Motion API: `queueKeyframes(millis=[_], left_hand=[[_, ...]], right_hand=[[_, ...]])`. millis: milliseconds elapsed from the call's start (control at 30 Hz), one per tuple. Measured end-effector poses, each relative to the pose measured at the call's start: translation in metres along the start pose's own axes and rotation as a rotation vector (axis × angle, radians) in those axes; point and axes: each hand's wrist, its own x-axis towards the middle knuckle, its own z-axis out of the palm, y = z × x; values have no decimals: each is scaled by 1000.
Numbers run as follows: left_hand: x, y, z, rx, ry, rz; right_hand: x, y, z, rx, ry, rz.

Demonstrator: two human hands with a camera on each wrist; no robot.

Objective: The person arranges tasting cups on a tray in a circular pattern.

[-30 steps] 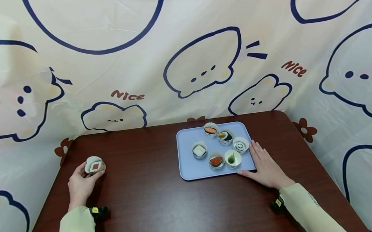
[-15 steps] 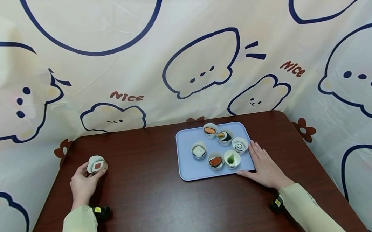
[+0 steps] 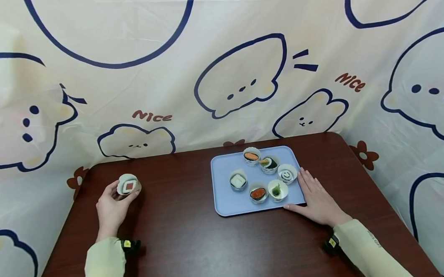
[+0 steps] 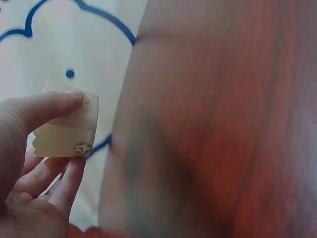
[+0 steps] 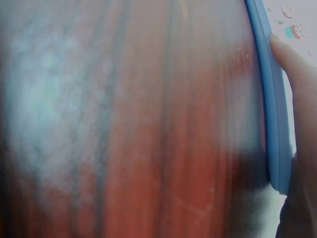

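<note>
My left hand (image 3: 113, 207) pinches a small white paper cup (image 3: 128, 184) between thumb and fingers, above the left side of the table. Inside the cup is a sushi piece with a red square centre. The left wrist view shows the cup (image 4: 67, 134) from the side, its scalloped rim to the left and a star mark near its base. My right hand (image 3: 318, 199) lies with straight fingers along the right edge of a blue tray (image 3: 224, 203), thumb at the front corner. In the right wrist view the thumb (image 5: 292, 62) touches the tray rim (image 5: 270, 99).
Several paper cups with sushi stand on the tray, among them one with a white piece (image 3: 238, 180), one with orange topping (image 3: 258, 193) and one with green garnish (image 3: 277, 190). The dark wooden table (image 3: 182, 241) backs onto a printed cloth (image 3: 234, 12).
My left hand has moved right and toward the back of the table, carrying the cup of sushi. The right hand and the tray have stayed in place.
</note>
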Motion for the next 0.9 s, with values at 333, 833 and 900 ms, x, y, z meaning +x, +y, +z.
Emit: queueKeyframes(millis=[333, 833, 900], left_hand=[[-1, 28, 22, -46, -37, 103], [-6, 63, 59, -114, -123, 204], [-7, 67, 63, -120, -136, 210]], right_hand=[[0, 0, -2, 5, 2, -8], [0, 1, -1, 4, -1, -8], [0, 1, 0, 5, -2, -8]])
